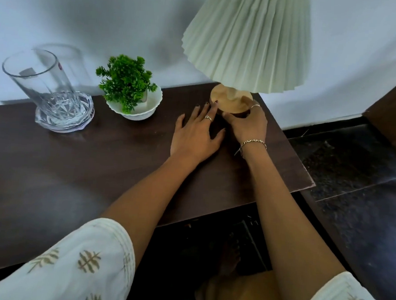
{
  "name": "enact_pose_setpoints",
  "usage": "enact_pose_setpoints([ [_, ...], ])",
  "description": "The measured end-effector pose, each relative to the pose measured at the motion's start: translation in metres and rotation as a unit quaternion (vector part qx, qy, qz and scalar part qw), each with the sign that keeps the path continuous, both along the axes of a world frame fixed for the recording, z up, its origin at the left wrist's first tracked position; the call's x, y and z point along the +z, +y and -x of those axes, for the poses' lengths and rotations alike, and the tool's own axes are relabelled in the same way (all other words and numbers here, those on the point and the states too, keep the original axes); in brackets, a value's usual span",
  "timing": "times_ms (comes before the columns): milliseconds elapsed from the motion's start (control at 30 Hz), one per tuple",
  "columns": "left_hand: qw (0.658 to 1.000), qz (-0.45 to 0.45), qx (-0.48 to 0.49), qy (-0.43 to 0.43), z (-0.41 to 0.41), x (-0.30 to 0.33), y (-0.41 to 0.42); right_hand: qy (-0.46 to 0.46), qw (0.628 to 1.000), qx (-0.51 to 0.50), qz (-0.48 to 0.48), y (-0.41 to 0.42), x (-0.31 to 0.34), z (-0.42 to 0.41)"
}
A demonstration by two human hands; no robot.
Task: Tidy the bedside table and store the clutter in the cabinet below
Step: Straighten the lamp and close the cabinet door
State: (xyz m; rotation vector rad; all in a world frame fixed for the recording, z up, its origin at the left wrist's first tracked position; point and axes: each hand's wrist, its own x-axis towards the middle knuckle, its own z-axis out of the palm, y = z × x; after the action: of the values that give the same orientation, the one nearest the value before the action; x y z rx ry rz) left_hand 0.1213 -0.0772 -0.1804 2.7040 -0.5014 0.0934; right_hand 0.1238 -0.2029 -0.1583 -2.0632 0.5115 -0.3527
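The right hand (247,122) is curling around the lamp's wooden base (231,100) at the bench's (74,164) back right; the left hand (194,135) is lying flat beside it, fingertips touching. The sticker on the glass ashtray (63,112) is unreadable.

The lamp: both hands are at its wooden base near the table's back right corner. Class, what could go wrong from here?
1. The lamp carries a wide pleated shade; pushed at the base, it may tip.
2. It stands near the table's right edge and could slide off.
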Motion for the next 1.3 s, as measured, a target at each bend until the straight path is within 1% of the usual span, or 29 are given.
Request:
enact_pose_setpoints([
  [167, 0.999, 0.035, 0.022, 0.0, 0.002, -0.001, 0.002, -0.008, 0.999, 0.007, 0.032, 0.005, -0.004, 0.003],
  [367, 0.997, 0.065, 0.043, -0.009, 0.003, 0.0, 0.003, -0.008, 0.998, 0.034, 0.043, 0.008, -0.006, 0.007],
  [567, 0.997, 0.054, 0.055, -0.02, 0.003, 0.001, 0.006, -0.01, 0.999, 0.042, 0.033, 0.008, -0.003, 0.012],
  [800, 0.998, 0.033, 0.05, -0.011, 0.007, 0.002, 0.007, -0.008, 0.999, 0.044, 0.026, 0.01, -0.002, 0.012],
  [967, 0.999, -0.01, 0.031, -0.005, 0.027, 0.002, 0.018, 0.019, 0.998, 0.058, 0.006, 0.019, 0.003, 0.027],
  [1033, 0.999, -0.034, 0.01, 0.015, 0.039, 0.002, 0.025, 0.031, 0.996, 0.077, 0.021, 0.027, 0.007, 0.042],
  [1100, 0.997, -0.052, -0.01, 0.053, 0.048, 0.007, 0.031, 0.04, 0.993, 0.103, 0.036, 0.037, 0.01, 0.059],
  [1167, 0.99, -0.031, -0.021, 0.138, 0.059, 0.022, 0.036, 0.049, 0.988, 0.134, 0.053, 0.047, 0.013, 0.077],
  [1233, 0.973, 0.013, -0.031, 0.228, 0.077, 0.039, 0.05, 0.054, 0.985, 0.155, 0.06, 0.057, 0.018, 0.096],
  [1300, 0.968, 0.028, -0.056, 0.243, 0.108, 0.054, 0.074, 0.05, 0.984, 0.163, 0.055, 0.068, 0.025, 0.12],
])
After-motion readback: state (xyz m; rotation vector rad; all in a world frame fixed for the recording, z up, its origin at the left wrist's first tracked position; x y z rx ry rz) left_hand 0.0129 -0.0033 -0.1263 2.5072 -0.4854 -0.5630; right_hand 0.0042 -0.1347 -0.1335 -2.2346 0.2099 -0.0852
